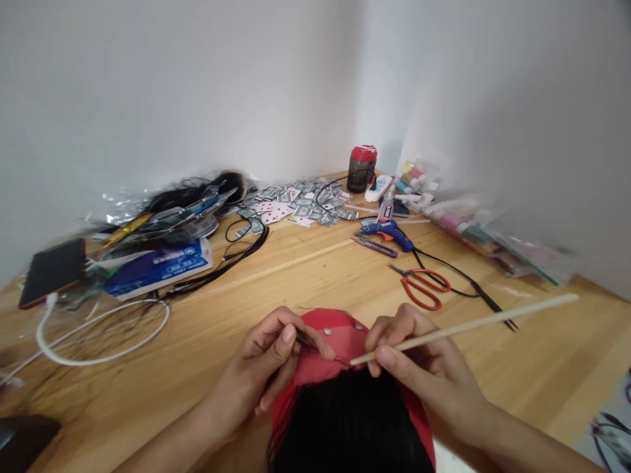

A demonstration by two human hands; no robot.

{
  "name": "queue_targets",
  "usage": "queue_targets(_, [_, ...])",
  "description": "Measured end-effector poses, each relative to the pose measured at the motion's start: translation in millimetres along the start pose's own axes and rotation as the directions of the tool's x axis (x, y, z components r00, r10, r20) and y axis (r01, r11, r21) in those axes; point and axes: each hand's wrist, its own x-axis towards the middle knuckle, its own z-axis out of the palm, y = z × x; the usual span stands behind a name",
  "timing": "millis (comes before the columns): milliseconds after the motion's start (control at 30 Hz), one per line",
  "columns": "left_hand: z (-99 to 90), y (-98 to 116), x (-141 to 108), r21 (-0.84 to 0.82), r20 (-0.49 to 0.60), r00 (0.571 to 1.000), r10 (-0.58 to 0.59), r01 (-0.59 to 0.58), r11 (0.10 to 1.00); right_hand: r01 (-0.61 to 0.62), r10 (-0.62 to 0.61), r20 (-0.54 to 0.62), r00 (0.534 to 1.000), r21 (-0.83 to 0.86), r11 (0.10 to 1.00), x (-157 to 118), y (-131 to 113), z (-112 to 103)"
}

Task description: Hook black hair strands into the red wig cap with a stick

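Before me at the table's front edge is a red rounded form (340,318), with a mass of black hair (352,424) over its near side. Two small pale pin-like dots show on its red top. Above its left side, my left hand (266,355) is closed in a pinch on a thin tuft of dark hair (306,337). My right hand (424,351) grips a pale wooden stick (493,319) between thumb and fingers. The stick's left tip reaches the red surface just above the hair's edge, where a fine dark strand runs from the left fingers.
Red-handled scissors (422,289), purple snips (375,247) and a blue glue gun (387,233) lie to the right. Playing cards (296,203) spread along the back near a red-lidded bottle (361,169). At left are a blue packet (160,268), a phone (54,272) and a white cable (98,361).
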Motion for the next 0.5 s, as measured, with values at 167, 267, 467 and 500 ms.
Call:
queue_targets(167, [1.6, 0.1, 0.6, 0.006, 0.021, 1.000, 0.009, -0.009, 1.000, -0.073, 0.073, -0.005, 0.997, 0.034, 0.997, 0.7, -0.8, -2.2])
queue_targets(267, [1.6, -0.7, 1.9, 0.008, 0.036, 0.999, 0.021, -0.021, 1.000, -0.102, 0.102, -0.001, 0.995, 0.038, 0.994, 2.2, -0.7, -4.8])
queue_targets(467, [0.6, -3.1, 1.6, 0.044, 0.053, 0.998, 0.032, -0.034, 0.998, -0.146, 0.146, -0.041, 0.988, 0.012, 0.989, 2.6, 2.7, -7.1])
queue_targets(500, [0.9, -2.9, 1.2, 0.057, 0.056, 0.998, 0.030, -0.034, 0.998, -0.145, 0.145, -0.047, 0.988, 0.014, 0.989, 2.3, 3.3, -6.9])
